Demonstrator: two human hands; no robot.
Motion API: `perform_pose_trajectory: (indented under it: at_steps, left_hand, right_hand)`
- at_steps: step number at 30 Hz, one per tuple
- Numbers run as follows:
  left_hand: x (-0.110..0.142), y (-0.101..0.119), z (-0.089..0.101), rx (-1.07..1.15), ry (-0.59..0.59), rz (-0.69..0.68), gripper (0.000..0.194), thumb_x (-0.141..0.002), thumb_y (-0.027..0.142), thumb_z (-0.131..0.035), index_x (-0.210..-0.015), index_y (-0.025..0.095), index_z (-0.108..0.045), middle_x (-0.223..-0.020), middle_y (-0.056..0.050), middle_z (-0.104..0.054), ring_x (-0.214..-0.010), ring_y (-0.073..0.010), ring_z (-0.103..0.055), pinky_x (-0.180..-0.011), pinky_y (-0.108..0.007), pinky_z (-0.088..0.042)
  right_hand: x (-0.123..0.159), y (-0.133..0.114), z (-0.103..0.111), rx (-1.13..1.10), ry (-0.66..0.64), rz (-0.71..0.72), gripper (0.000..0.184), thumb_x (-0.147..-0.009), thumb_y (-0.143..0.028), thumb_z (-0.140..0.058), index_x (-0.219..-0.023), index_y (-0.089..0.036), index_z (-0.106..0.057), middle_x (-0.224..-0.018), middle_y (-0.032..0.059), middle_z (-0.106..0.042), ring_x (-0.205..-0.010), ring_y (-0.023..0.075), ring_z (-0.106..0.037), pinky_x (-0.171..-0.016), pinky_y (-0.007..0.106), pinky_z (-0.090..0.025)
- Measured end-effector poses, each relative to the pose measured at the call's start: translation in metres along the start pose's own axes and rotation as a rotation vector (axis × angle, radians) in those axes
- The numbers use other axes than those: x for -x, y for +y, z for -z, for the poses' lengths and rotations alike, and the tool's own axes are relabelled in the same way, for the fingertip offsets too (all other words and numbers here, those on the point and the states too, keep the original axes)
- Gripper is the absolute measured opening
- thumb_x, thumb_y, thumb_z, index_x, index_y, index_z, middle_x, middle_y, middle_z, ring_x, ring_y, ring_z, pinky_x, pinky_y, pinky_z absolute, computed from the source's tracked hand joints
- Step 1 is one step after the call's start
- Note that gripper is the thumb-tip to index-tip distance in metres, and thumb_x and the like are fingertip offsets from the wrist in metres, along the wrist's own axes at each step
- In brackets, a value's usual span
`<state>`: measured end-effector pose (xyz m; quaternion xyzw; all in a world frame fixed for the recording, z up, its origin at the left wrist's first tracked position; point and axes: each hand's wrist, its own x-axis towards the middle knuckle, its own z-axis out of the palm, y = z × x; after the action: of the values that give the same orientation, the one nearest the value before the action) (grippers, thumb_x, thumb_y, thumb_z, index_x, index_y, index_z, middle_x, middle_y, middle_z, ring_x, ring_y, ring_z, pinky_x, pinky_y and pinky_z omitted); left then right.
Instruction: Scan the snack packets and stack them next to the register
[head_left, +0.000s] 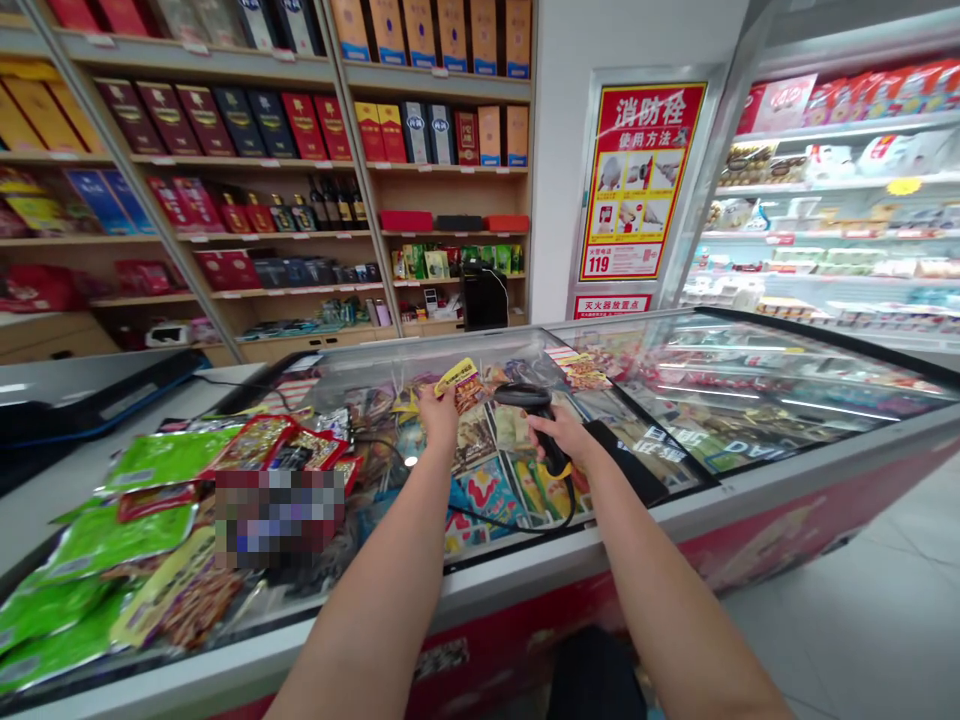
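My left hand (441,408) is closed on the left edge of a yellow snack packet (463,384), which it holds above the glass top of a chest freezer (480,580). My right hand (561,434) is wrapped round the handle of a black barcode scanner (534,408) with yellow trim. The scanner's head points left, towards the packet, with a small gap between them. From its handle a black cable (568,505) loops down onto the glass. Beyond the scanner lie more yellow packets (583,370).
Several green snack bags (169,458), red packets (259,440) and a yellow packet (169,585) are piled on the glass at left. A black flat case (622,462) lies right of the scanner. Shelves of boxed goods (232,118) stand behind; a lit display fridge (832,180) is at right.
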<state>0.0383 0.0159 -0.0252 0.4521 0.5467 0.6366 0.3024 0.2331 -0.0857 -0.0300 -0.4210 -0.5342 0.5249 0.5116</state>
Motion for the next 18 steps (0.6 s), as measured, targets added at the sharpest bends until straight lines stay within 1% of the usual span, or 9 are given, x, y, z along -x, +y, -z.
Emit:
perform_pose_trajectory:
  at_steps: [5, 8, 12, 18]
  left_hand:
    - [0.008, 0.005, -0.003, -0.192, -0.055, -0.041, 0.005, -0.086, 0.020, -0.054, -0.081, 0.021, -0.054, -0.083, 0.000, -0.066, -0.080, -0.0155, -0.064, -0.082, -0.028, -0.051]
    - [0.013, 0.011, -0.003, -0.264, -0.052, -0.066, 0.005, -0.087, 0.022, -0.054, -0.082, 0.021, -0.055, -0.083, -0.001, -0.066, -0.084, -0.0175, -0.064, -0.084, -0.029, -0.050]
    - [0.017, 0.017, -0.001, -0.289, -0.026, -0.082, 0.005, -0.088, 0.021, -0.054, -0.085, 0.020, -0.058, -0.088, -0.003, -0.069, -0.089, -0.0189, -0.065, -0.085, -0.029, -0.049]
    - [0.016, 0.018, -0.001, -0.296, -0.039, -0.074, 0.006, -0.089, 0.020, -0.054, -0.087, 0.020, -0.059, -0.089, -0.004, -0.070, -0.087, -0.0181, -0.066, -0.083, -0.028, -0.049]
  right_hand:
    - [0.004, 0.001, 0.002, 0.003, 0.003, -0.011, 0.038, -0.070, -0.049, -0.077, -0.085, -0.020, -0.057, -0.055, -0.0049, -0.060, -0.039, 0.0117, -0.053, -0.041, 0.027, -0.051]
    - [0.003, 0.003, 0.000, 0.023, -0.012, -0.024, 0.036, -0.070, -0.047, -0.077, -0.083, -0.021, -0.057, -0.054, -0.0047, -0.059, -0.039, 0.0120, -0.052, -0.040, 0.027, -0.049]
    - [0.002, 0.005, 0.001, 0.060, -0.020, -0.013, 0.035, -0.071, -0.047, -0.077, -0.080, -0.021, -0.055, -0.052, -0.0043, -0.058, -0.038, 0.0124, -0.051, -0.039, 0.028, -0.049]
    - [0.002, 0.005, 0.002, 0.077, -0.033, -0.026, 0.036, -0.071, -0.048, -0.077, -0.074, -0.021, -0.053, -0.052, -0.0038, -0.059, -0.038, 0.0119, -0.053, -0.040, 0.027, -0.049]
